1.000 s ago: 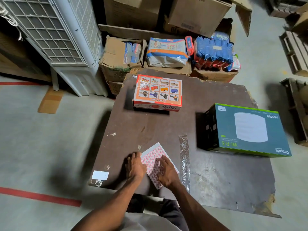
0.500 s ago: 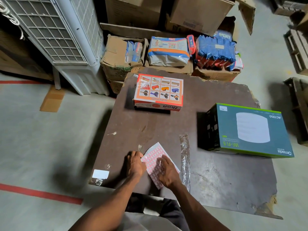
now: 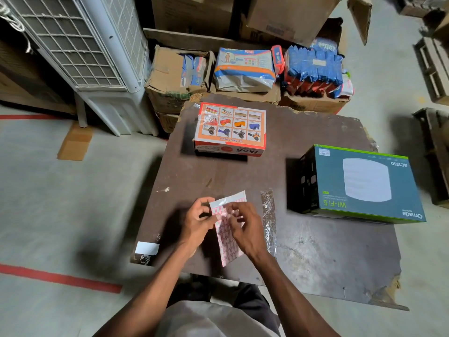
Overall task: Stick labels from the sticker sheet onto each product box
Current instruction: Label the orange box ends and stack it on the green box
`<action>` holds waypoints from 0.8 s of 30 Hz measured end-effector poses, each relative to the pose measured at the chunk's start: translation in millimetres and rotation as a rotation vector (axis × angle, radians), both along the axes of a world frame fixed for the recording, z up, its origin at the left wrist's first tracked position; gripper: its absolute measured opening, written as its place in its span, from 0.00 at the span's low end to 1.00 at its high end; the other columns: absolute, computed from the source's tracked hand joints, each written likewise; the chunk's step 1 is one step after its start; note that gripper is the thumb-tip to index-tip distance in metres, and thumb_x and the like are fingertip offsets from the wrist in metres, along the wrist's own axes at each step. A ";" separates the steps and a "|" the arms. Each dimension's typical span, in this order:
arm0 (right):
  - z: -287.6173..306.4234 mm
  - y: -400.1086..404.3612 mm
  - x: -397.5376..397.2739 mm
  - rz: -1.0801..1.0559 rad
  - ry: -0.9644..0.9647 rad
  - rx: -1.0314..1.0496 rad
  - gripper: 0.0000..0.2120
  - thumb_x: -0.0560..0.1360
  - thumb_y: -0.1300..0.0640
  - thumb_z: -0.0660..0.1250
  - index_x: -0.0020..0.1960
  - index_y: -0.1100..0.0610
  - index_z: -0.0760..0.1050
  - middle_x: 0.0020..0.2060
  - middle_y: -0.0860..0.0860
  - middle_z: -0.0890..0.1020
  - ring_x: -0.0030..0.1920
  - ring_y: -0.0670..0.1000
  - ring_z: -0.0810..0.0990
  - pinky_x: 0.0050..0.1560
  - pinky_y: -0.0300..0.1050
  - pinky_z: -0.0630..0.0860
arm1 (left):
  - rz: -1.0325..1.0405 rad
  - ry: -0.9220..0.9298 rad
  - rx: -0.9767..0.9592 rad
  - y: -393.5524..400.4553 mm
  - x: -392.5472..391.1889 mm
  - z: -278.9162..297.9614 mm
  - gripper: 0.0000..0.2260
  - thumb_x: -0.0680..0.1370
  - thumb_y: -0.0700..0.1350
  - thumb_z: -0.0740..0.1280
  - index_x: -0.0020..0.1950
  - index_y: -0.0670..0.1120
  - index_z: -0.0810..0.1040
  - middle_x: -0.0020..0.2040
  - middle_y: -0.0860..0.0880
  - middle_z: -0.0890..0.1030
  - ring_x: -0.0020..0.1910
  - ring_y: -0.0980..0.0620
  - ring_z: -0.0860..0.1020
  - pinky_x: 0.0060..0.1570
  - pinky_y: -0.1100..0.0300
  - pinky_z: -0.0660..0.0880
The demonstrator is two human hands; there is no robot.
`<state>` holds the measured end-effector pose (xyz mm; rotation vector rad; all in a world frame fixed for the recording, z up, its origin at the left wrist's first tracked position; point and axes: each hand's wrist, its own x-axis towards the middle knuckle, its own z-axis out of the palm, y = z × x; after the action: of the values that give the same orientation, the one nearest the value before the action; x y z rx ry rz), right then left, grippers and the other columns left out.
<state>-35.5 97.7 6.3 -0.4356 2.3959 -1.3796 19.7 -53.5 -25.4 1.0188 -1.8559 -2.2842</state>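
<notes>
Both hands low in the middle of the frame: the left hand (image 3: pixel 198 221) pinches the sticker sheet (image 3: pixel 227 235) at its upper left edge, and the right hand (image 3: pixel 245 228) has curled fingers picking at its face. The orange box (image 3: pixel 230 128) sits upper centre on the brown table (image 3: pixel 315 259), the teal box (image 3: pixel 359 183) at right, a small label (image 3: pixel 324 152) on its corner.

The teal box (image 3: pixel 364 186) reads "Wi-Fi 5", "AC1350"; the orange box (image 3: pixel 230 128) reads "ikon"
</notes>
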 end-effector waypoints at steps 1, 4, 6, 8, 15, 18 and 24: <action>6.8 -2.2 -1.6 0.000 0.034 -0.029 0.09 0.79 0.60 0.70 0.57 0.50 0.81 0.52 0.44 0.79 0.48 0.44 0.81 0.47 0.40 0.80 | 0.014 0.023 0.026 0.6 -1.0 9.8 0.19 0.75 0.34 0.73 0.62 0.49 0.76 0.47 0.44 0.84 0.44 0.49 0.83 0.45 0.53 0.79; 30.1 -10.2 -3.6 0.017 0.112 -0.058 0.07 0.79 0.58 0.71 0.56 0.51 0.82 0.50 0.43 0.81 0.47 0.45 0.81 0.47 0.43 0.81 | 0.057 0.092 0.107 3.2 -4.7 36.3 0.14 0.78 0.33 0.70 0.60 0.46 0.78 0.47 0.46 0.86 0.46 0.50 0.82 0.47 0.53 0.78; 39.8 -11.9 -3.6 0.018 0.149 -0.064 0.07 0.79 0.59 0.70 0.56 0.51 0.82 0.50 0.43 0.82 0.47 0.45 0.81 0.47 0.43 0.81 | 0.069 0.116 0.141 4.8 -6.7 49.8 0.09 0.79 0.34 0.69 0.57 0.45 0.80 0.49 0.45 0.87 0.47 0.49 0.82 0.49 0.54 0.78; 49.9 -13.6 -5.2 0.033 0.209 -0.056 0.09 0.79 0.60 0.70 0.57 0.51 0.82 0.50 0.44 0.81 0.46 0.44 0.80 0.48 0.39 0.79 | 0.074 0.122 0.141 4.6 -7.7 60.1 0.06 0.79 0.36 0.70 0.52 0.44 0.82 0.48 0.44 0.87 0.47 0.48 0.82 0.51 0.55 0.77; 70.2 -15.5 -17.3 0.048 0.306 0.001 0.10 0.77 0.60 0.71 0.57 0.51 0.84 0.48 0.47 0.82 0.42 0.44 0.80 0.45 0.42 0.80 | 0.046 0.162 0.123 -1.3 -11.8 79.3 0.05 0.75 0.37 0.74 0.50 0.41 0.84 0.48 0.43 0.87 0.46 0.51 0.84 0.51 0.61 0.80; 73.7 -15.8 -19.6 0.016 0.299 -0.004 0.09 0.77 0.58 0.71 0.56 0.52 0.83 0.49 0.46 0.83 0.42 0.44 0.81 0.44 0.45 0.82 | -0.017 0.184 0.127 -4.1 -11.6 81.4 0.07 0.76 0.36 0.73 0.53 0.40 0.84 0.49 0.44 0.87 0.47 0.53 0.84 0.50 0.63 0.79; 80.0 -14.2 -23.8 -0.008 0.239 -0.013 0.08 0.77 0.56 0.74 0.55 0.53 0.83 0.50 0.45 0.85 0.44 0.41 0.83 0.42 0.34 0.80 | -0.055 0.208 0.086 -10.3 -11.1 84.2 0.09 0.76 0.33 0.72 0.55 0.38 0.83 0.50 0.42 0.87 0.48 0.51 0.84 0.54 0.60 0.80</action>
<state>-59.3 83.5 86.2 -0.6276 2.5799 -1.4175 8.6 -63.9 58.8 0.7139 -1.7393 -2.4132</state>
